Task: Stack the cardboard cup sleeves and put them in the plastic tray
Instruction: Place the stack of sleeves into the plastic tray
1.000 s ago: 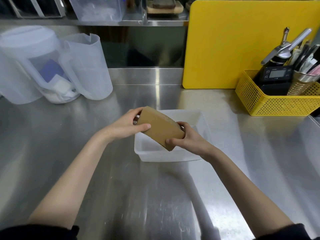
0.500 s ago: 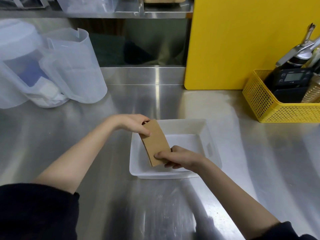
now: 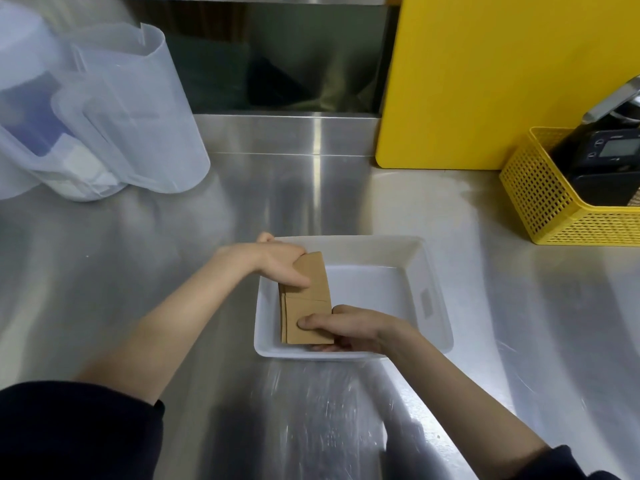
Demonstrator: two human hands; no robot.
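I hold the stack of sleeves (image 3: 306,303) inside the tray (image 3: 431,306), against its left side, so the rest of the floor stays free. My left hand (image 3: 277,263) pinches the far end and my right hand (image 3: 349,327) the near end, fingers closed on the cardboard from both ends to keep the edges squared. The tray sits on the table (image 3: 519,306).

view: head, single wide-angle | position: above the near edge of the tabletop (image 3: 346,202) | facing: forward and down | range: close, forearms enter from bottom | far limit: yellow board (image 3: 502,81) at back wall | shared views: none
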